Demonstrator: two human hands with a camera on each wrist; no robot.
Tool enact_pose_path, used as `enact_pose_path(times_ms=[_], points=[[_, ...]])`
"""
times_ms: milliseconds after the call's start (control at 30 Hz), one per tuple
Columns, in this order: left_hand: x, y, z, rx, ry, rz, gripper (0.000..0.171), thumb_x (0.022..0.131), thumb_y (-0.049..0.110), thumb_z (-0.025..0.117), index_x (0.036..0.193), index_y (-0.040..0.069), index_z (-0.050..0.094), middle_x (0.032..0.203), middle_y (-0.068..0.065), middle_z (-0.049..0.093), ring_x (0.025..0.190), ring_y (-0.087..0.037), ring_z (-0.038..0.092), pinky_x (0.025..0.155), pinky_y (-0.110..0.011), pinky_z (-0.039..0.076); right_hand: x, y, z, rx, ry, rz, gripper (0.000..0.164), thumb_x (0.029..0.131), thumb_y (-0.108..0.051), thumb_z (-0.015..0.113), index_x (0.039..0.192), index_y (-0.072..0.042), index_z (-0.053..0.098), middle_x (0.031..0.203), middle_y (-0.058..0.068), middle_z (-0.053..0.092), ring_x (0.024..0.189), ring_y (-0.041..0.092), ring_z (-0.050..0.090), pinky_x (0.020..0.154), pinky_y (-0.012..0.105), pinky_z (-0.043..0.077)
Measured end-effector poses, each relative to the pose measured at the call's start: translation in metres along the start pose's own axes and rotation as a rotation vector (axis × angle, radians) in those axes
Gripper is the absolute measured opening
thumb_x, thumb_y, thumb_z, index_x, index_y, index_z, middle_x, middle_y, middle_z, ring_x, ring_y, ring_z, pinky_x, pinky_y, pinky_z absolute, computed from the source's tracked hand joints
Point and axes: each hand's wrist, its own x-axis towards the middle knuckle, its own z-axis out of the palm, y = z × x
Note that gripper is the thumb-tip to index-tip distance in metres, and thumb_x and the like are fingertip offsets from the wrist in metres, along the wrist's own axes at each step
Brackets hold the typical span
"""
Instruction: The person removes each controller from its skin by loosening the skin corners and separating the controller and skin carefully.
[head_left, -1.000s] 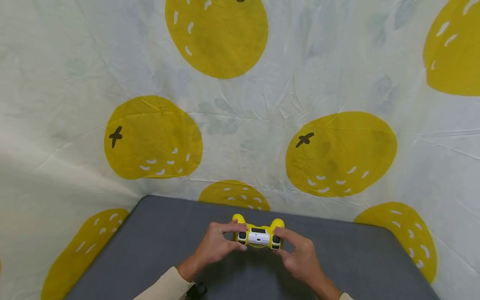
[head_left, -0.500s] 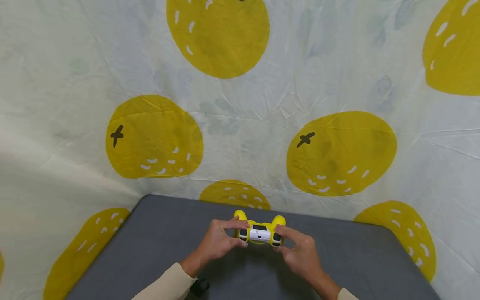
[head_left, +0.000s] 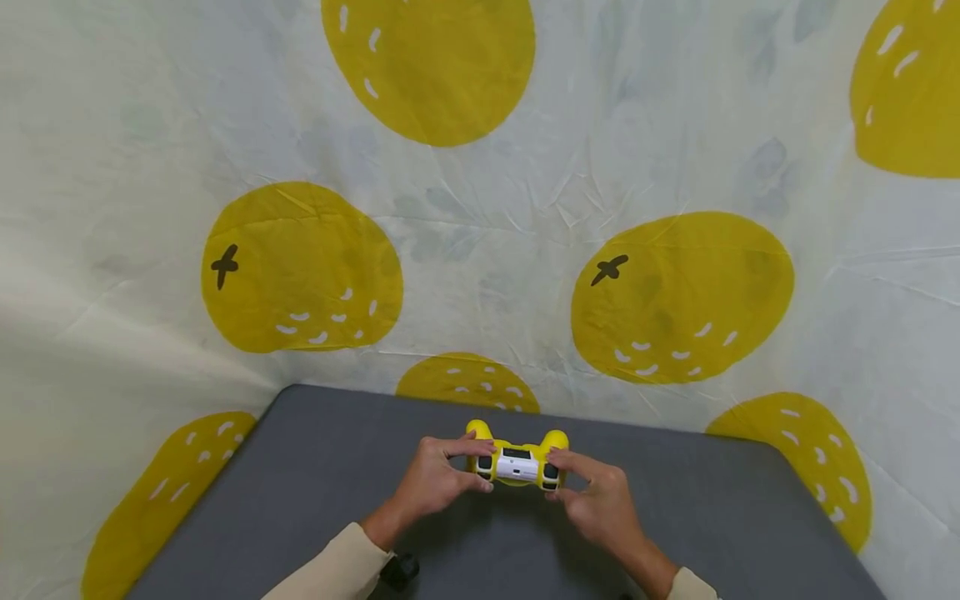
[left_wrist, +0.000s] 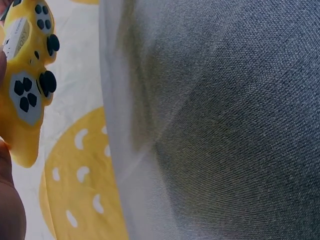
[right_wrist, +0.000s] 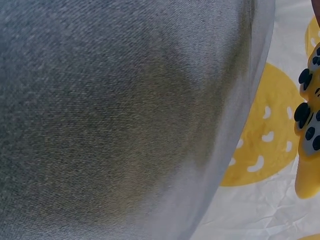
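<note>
"Grip: what is being held, and by what?"

"One yellow controller [head_left: 517, 469]. It is being pinched at one end by the left hand [head_left: 435, 479] and at the other by the right hand [head_left: 602, 504], fingers being laid over the upper side and a thumb being set beneath at each end."

"Location of piece?"

"Above the grey table [head_left: 330, 475], between both hands; no contact with the surface is being shown."

"Relation of piece to grip?"

"Long axis is being run crosswise, hand to hand. Both ends are being touched alike, so neither hand is being counted as nearer. Handles [head_left: 555, 438] are being pointed away, toward the cloth [head_left: 487, 192]; the button face is being turned toward the table, as is being shown in the left wrist view."

"Counts?"

"Controller, one. Hands, two. Handles, two. Black sticks [left_wrist: 48, 83], two. Pale sleeves [head_left: 333, 567], two. Table, one. Cloth, being hung behind; its number of panels is not being shown clearly. Yellow fruit prints [head_left: 682, 297], seven in the head view, some being cut by its edges. Dark item [head_left: 399, 572] by the left wrist, one, being too unclear for identification."
</note>
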Motion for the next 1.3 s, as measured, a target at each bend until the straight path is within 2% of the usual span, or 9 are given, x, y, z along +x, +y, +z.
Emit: enact_pose_path(times_ms=[233, 433, 633, 900, 1033, 1300], points=[[-0.001, -0.006, 0.001, 0.01, -0.015, -0.012, 0.041, 0.071, 0.009, 0.095, 0.109, 0.021, 0.084, 0.112, 0.001, 0.081, 0.135, -0.034, 0.063, 0.113, -0.056, 0.047, -0.001, 0.001, -0.001, 0.051, 0.002, -0.049, 0.058, 0.04, 0.01, 0.099, 0.093, -0.005, 0.082, 0.094, 0.005, 0.083, 0.085, 0.016, 0.08, 0.082, 0.005, 0.054], [-0.005, -0.01, 0.003, 0.04, -0.005, -0.003, 0.04, 0.071, 0.008, 0.095, 0.108, 0.02, 0.084, 0.11, 0.002, 0.082, 0.133, -0.034, 0.064, 0.111, -0.055, 0.05, -0.002, 0.002, 0.0, 0.014, -0.018, -0.105, 0.056, 0.041, 0.007, 0.1, 0.093, -0.006, 0.082, 0.096, 0.005, 0.083, 0.084, 0.02, 0.08, 0.083, 0.007, 0.055], [-0.006, -0.012, 0.006, 0.039, -0.01, -0.01, 0.041, 0.07, 0.005, 0.094, 0.107, 0.019, 0.084, 0.11, 0.004, 0.082, 0.132, -0.032, 0.065, 0.112, -0.055, 0.049, -0.005, 0.004, 0.0, -0.02, -0.038, -0.106, 0.056, 0.04, 0.007, 0.1, 0.091, -0.007, 0.081, 0.096, 0.005, 0.083, 0.084, 0.02, 0.08, 0.084, 0.007, 0.055], [-0.007, -0.014, 0.01, 0.046, 0.007, 0.017, 0.038, 0.069, 0.004, 0.094, 0.104, 0.015, 0.084, 0.11, 0.001, 0.082, 0.13, -0.035, 0.066, 0.11, -0.055, 0.051, -0.007, 0.005, 0.0, -0.04, -0.069, -0.107, 0.053, 0.044, 0.006, 0.1, 0.091, -0.01, 0.081, 0.098, 0.004, 0.083, 0.085, 0.019, 0.08, 0.084, 0.007, 0.055], [-0.008, -0.015, 0.012, 0.04, 0.014, 0.009, 0.037, 0.069, 0.004, 0.094, 0.103, 0.015, 0.084, 0.11, 0.0, 0.082, 0.13, -0.035, 0.066, 0.11, -0.055, 0.05, -0.009, 0.008, 0.002, -0.057, -0.081, -0.091, 0.053, 0.044, 0.006, 0.1, 0.09, -0.009, 0.081, 0.097, 0.003, 0.083, 0.085, 0.018, 0.08, 0.083, 0.008, 0.056], [-0.008, -0.017, 0.015, 0.057, 0.043, 0.011, 0.04, 0.066, 0.005, 0.095, 0.102, 0.017, 0.084, 0.106, 0.003, 0.082, 0.126, -0.036, 0.068, 0.11, -0.051, 0.052, -0.007, 0.006, 0.001, -0.078, -0.144, -0.013, 0.052, 0.049, 0.008, 0.099, 0.095, -0.009, 0.081, 0.101, 0.001, 0.082, 0.089, 0.016, 0.079, 0.077, 0.029, 0.065]])
